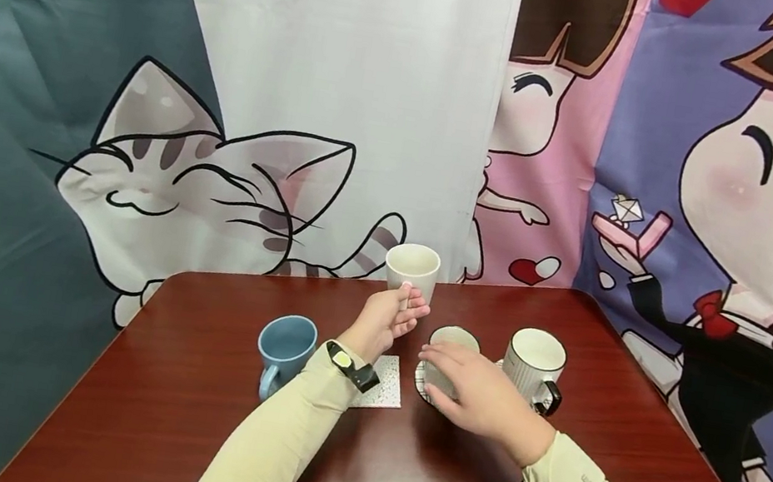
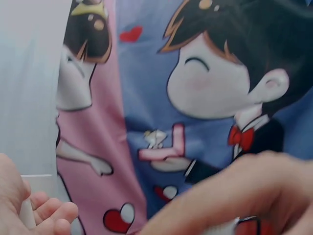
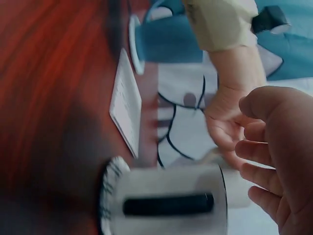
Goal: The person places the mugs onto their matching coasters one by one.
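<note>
My left hand (image 1: 389, 317) grips a plain white cup (image 1: 414, 260) near the back edge of the table, its fingers bent at the cup's near side. In the left wrist view only a pale strip of that cup (image 2: 39, 180) shows behind the fingers. My right hand (image 1: 477, 386) hovers with loosely bent fingers by a pale, dark-rimmed mug (image 1: 456, 338), partly covering it in the head view. That mug (image 3: 171, 183), with a black handle (image 3: 168, 204), stands on a round striped coaster (image 3: 108, 196). In the right wrist view the fingers show no grip on it.
A blue mug (image 1: 287, 343) stands at the left. A square speckled coaster (image 1: 388, 385) lies between it and the round one. Right of my right hand is a ribbed white mug (image 1: 536, 362) with a black handle. A printed cloth (image 1: 354, 59) hangs behind the table.
</note>
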The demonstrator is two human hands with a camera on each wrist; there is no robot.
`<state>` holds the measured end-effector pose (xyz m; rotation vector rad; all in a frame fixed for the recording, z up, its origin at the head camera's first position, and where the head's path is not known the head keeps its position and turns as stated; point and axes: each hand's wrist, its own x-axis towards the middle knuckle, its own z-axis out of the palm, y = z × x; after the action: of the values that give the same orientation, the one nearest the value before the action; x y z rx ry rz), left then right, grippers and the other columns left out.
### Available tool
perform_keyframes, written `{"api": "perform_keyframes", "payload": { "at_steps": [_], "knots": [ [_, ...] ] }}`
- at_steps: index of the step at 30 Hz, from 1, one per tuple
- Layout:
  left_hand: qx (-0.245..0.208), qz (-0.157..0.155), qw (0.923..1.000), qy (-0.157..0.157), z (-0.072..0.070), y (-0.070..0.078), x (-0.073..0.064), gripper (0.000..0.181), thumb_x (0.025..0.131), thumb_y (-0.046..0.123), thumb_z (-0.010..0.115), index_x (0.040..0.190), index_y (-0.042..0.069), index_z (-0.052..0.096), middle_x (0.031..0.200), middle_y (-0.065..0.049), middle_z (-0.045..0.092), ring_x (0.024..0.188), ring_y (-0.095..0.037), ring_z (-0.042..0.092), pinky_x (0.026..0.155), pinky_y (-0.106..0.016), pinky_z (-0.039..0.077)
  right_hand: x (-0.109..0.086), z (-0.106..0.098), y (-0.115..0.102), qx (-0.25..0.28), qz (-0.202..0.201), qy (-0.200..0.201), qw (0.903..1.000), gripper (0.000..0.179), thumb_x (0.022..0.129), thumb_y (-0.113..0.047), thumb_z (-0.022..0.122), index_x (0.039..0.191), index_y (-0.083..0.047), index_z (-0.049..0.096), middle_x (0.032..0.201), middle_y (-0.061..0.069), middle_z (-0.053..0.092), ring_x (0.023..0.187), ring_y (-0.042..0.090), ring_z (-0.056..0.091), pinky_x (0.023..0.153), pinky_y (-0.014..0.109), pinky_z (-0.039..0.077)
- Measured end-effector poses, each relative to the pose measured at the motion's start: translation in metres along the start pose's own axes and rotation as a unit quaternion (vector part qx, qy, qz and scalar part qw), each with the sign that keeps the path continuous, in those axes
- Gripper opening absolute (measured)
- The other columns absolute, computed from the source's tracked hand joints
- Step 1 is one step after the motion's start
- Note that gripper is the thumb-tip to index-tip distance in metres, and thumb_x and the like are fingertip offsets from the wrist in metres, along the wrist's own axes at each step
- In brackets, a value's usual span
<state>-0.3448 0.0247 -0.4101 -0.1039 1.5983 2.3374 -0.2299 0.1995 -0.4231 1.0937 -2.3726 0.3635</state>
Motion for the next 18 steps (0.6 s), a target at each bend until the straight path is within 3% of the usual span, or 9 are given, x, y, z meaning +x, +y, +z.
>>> {"api": "perform_keyframes", "payload": {
  "at_steps": [10,14,18],
  "knots": [
    [-0.007,0.024,0.9996,-0.016,0.0,0.013,-0.036,0.041,0.107,0.028,0.051,0.129,-0.004,0.063,0.113,-0.015,0.071,0.086,-0.011,0.073,0.067,-0.021,0.054,0.004,0.025,-0.027,-0.045,-0.029,-0.05,0.9973,0.039,0.091,-0.026,0.07,0.123,-0.005,0.068,0.12,0.007,0.07,0.11,0.02,0.068,0.092,0.039,0.055],
    [-0.003,0.019,0.9995,-0.025,-0.005,0.016,-0.046,0.038,0.107,0.028,0.051,0.126,-0.002,0.063,0.117,-0.016,0.07,0.085,-0.01,0.073,0.065,-0.02,0.052,0.007,0.035,-0.034,-0.029,-0.007,-0.109,0.9936,0.038,0.092,-0.024,0.068,0.123,-0.002,0.069,0.121,0.009,0.071,0.112,0.02,0.068,0.093,0.038,0.055],
    [-0.008,0.01,0.9995,-0.028,-0.011,0.016,-0.057,0.035,0.107,0.029,0.051,0.121,0.0,0.064,0.103,-0.009,0.072,0.082,-0.01,0.073,0.061,-0.019,0.051,0.006,0.044,-0.038,-0.016,0.028,-0.167,0.9854,0.038,0.092,-0.025,0.067,0.123,-0.003,0.069,0.123,0.009,0.07,0.113,0.021,0.068,0.092,0.039,0.055]
  ]
}}
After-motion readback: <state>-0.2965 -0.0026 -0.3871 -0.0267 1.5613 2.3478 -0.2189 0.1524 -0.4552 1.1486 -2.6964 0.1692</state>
